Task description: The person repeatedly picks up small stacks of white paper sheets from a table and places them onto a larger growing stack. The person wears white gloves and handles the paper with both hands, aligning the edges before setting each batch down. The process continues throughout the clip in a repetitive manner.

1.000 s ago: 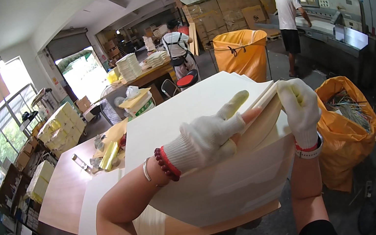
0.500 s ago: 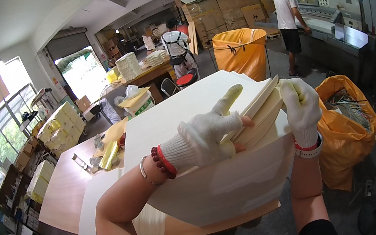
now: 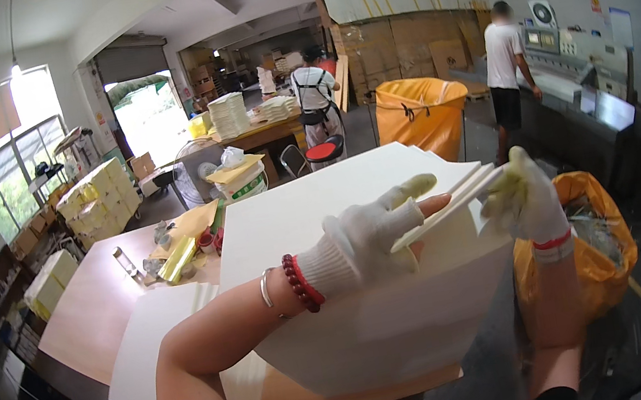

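A large stack of white paper sheets lies in front of me, its near part curving down over the table edge. My left hand, in a white knit glove with bare fingertips showing, is closed around the near right edge of a sheaf of sheets. Its thumb side rests above the sheets and other fingers go below. At the right corner of that sheaf is my right hand, also gloved, its fingers apart. Whether those fingers still touch the paper is hard to see.
The wooden table bears more white sheets, a yellow tape roll and small items. Orange waste bags stand at right and beyond the stack. Two people work farther back, one at a large machine.
My right hand has loosened from the sheaf's corner and its fingers have spread. The fanned sheets have closed into a flatter sheaf in my left hand. The view has shifted slightly.
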Available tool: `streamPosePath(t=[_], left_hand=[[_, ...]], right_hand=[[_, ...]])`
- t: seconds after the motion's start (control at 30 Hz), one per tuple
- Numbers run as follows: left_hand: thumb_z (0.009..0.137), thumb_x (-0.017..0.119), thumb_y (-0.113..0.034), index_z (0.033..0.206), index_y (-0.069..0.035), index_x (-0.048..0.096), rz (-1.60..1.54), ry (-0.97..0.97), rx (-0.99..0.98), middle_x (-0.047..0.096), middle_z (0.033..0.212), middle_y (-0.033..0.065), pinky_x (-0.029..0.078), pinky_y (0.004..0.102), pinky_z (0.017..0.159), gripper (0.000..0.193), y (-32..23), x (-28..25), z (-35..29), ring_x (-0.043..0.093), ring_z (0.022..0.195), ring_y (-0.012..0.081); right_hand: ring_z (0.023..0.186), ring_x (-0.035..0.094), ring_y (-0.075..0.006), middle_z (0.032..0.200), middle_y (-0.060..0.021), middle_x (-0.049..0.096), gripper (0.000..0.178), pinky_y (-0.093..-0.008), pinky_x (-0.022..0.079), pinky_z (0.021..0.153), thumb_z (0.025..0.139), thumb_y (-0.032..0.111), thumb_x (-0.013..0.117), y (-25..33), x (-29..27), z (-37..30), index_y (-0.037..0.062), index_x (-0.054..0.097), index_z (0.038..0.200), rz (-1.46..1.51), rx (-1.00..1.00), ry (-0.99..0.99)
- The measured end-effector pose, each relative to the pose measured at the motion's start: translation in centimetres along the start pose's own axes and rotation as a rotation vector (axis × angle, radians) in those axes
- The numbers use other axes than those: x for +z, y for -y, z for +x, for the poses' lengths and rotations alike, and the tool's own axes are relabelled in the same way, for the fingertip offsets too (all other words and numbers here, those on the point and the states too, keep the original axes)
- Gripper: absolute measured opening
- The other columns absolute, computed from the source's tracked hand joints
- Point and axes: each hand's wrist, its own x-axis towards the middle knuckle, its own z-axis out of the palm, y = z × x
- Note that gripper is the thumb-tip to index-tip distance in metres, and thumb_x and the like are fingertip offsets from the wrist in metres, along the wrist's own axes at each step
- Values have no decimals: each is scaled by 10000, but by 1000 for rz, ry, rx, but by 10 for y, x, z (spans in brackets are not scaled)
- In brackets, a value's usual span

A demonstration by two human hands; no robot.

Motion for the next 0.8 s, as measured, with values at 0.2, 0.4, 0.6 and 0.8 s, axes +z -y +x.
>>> streamPosePath(t=[0.2, 0.4, 0.6, 0.8], left_hand=[[757, 756, -149, 1406, -120, 445, 36, 122, 73, 577, 1262, 163, 504, 345, 908, 721, 6, 9, -7, 604, 1115, 316], [890, 647, -240, 1428, -117, 410, 69, 319, -529, 471, 1402, 138, 459, 362, 1023, 601, 51, -53, -49, 587, 1145, 279], [821, 719, -238, 1246, -11, 534, 172, -485, -925, 601, 1108, 151, 523, 327, 805, 517, 57, -117, -142, 623, 915, 219], [851, 625, -93, 1010, 16, 629, -1258, -563, -984, 656, 937, 79, 551, 278, 723, 193, 56, -84, -159, 656, 789, 139]], right_hand=[[787, 619, -99, 910, -68, 675, 463, -248, 482, 710, 960, 429, 527, 20, 11, 34, -13, 647, 1033, -378, 411, 282], [810, 565, -80, 900, -10, 630, 331, -229, 449, 734, 938, 290, 577, 0, 7, 13, 5, 621, 1099, -531, 22, 205], [830, 546, -80, 941, -3, 612, 336, -226, 447, 722, 957, 247, 537, -29, 13, 11, -11, 575, 1170, -316, -328, 229], [992, 570, -114, 1124, -56, 603, 491, -253, 452, 859, 994, 369, 502, -27, -6, 14, -37, 517, 1270, -286, -193, 327]])
